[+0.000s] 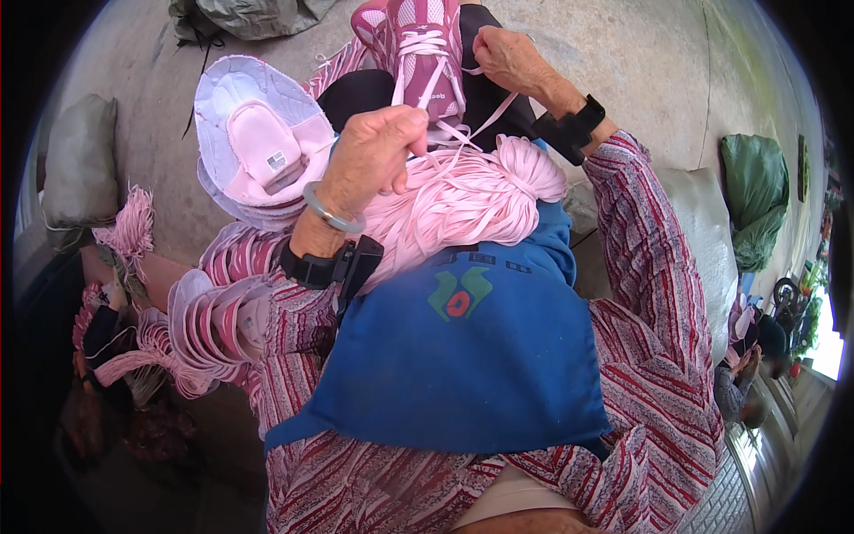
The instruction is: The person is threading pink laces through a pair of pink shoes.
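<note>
In front of me a pink and maroon shoe upper [429, 84], with pale laces threaded through its eyelets, lies over my dark-clad legs. My left hand [378, 147] is closed in a pinch beside its lower left edge, where a pale pink shoelace [399, 78] runs down to the fingers. To the right of the upper, my right hand [514, 60] is raised, its fingers pinched on a lace end close to the upper's edge. Beneath my hands a large bundle of pink laces [454, 196] rests on my blue apron [454, 356]. The fingertips are partly hidden.
At my left stands a stack of lilac and pink shoe uppers [258, 133], with more uppers [213, 320] below it. Another lace bundle [132, 222] hangs near a grey sack [82, 160]. A green sack [756, 196] stands at the right. Other people sit at both edges.
</note>
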### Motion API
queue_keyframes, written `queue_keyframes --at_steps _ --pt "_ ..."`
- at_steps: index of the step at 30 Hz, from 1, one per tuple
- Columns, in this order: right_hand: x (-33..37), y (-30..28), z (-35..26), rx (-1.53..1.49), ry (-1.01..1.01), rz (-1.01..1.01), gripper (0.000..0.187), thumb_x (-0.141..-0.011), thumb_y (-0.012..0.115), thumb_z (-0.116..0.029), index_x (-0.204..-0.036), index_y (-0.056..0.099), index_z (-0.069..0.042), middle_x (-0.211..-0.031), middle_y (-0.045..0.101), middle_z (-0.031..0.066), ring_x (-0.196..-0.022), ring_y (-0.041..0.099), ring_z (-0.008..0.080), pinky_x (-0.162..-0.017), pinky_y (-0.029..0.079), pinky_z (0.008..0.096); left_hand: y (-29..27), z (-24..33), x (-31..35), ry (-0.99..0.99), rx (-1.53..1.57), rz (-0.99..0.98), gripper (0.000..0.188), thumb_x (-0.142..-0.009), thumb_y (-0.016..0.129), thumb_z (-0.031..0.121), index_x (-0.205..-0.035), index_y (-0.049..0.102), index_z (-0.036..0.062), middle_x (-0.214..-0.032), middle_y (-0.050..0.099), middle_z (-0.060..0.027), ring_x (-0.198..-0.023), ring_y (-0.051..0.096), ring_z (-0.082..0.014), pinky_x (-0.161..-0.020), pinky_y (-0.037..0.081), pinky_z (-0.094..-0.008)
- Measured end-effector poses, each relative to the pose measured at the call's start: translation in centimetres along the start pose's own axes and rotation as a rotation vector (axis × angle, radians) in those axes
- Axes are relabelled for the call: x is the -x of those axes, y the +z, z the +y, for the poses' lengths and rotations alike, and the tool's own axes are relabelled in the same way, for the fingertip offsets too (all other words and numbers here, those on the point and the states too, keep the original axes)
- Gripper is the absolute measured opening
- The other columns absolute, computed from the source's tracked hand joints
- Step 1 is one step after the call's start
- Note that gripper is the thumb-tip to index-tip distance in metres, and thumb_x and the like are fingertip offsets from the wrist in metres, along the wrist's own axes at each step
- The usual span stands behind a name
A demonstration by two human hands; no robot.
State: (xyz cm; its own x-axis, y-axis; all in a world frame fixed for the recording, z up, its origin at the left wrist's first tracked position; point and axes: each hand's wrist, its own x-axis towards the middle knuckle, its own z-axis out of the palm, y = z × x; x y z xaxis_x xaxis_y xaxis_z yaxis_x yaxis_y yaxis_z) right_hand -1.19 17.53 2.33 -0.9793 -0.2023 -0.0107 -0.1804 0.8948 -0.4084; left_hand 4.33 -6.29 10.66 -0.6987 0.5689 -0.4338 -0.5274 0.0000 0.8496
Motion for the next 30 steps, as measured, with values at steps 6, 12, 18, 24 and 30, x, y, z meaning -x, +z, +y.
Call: queue_keyframes --at_steps 6,12,18,24,30 --pt "2.1 -1.6 -2.8 -0.29 -0.065 0.169 0.02 -0.083 0.058 -0.02 -0.095 0.061 -0.005 -0.081 0.061 0.0132 -0.073 0.061 0.0291 -0.065 0.049 0.0331 1.1 -0.4 -0.5 0.006 -0.202 -0.106 0.037 -0.092 0.05 0.031 -0.071 0.056 0.0016 -0.054 0.046 0.0017 -0.039 0.04 -0.0037 -0.036 0.035 -0.0183" --pt "0.7 0.0 -3.6 -0.055 -0.206 0.237 0.02 -0.084 0.059 -0.021 -0.097 0.059 -0.006 -0.089 0.056 0.0103 -0.077 0.058 0.027 -0.067 0.048 0.0349 1.2 -0.9 0.3 -0.064 -0.288 -0.18 0.04 -0.09 0.052 0.037 -0.074 0.059 0.0018 -0.059 0.051 0.0 -0.045 0.044 -0.004 -0.039 0.036 -0.0196" --pt "-0.9 -2.9 -4.6 -0.663 0.174 -0.433 0.024 -0.089 0.049 -0.024 -0.088 0.057 -0.002 -0.073 0.059 0.0142 -0.069 0.06 0.0321 -0.063 0.047 0.0365 -1.0 -2.0 1.3 -0.051 -0.32 -0.037 0.039 -0.092 0.049 0.036 -0.074 0.056 0.0017 -0.06 0.051 0.0 -0.051 0.044 -0.005 -0.044 0.037 -0.0195" --pt "-2.1 1.3 -0.6 -0.029 -0.316 0.171 0.024 -0.083 0.051 -0.017 -0.068 0.056 0.0 -0.067 0.055 0.0203 -0.067 0.056 0.0341 -0.058 0.043 0.0412 1.4 0.3 1.8 0.122 -0.294 -0.187 0.039 -0.094 0.046 0.03 -0.069 0.055 0.0018 -0.06 0.05 0.0004 -0.055 0.043 -0.0064 -0.052 0.037 -0.0221" --pt "-0.2 0.0 1.1 0.022 -0.054 0.066 0.022 -0.086 0.053 -0.023 -0.088 0.061 -0.003 -0.078 0.063 0.0165 -0.071 0.062 0.0313 -0.062 0.049 0.0386 4.2 0.6 1.0 -0.008 -0.07 -0.349 0.041 -0.093 0.046 0.031 -0.065 0.055 0.002 -0.058 0.05 0.0001 -0.055 0.044 -0.0065 -0.052 0.037 -0.0231"
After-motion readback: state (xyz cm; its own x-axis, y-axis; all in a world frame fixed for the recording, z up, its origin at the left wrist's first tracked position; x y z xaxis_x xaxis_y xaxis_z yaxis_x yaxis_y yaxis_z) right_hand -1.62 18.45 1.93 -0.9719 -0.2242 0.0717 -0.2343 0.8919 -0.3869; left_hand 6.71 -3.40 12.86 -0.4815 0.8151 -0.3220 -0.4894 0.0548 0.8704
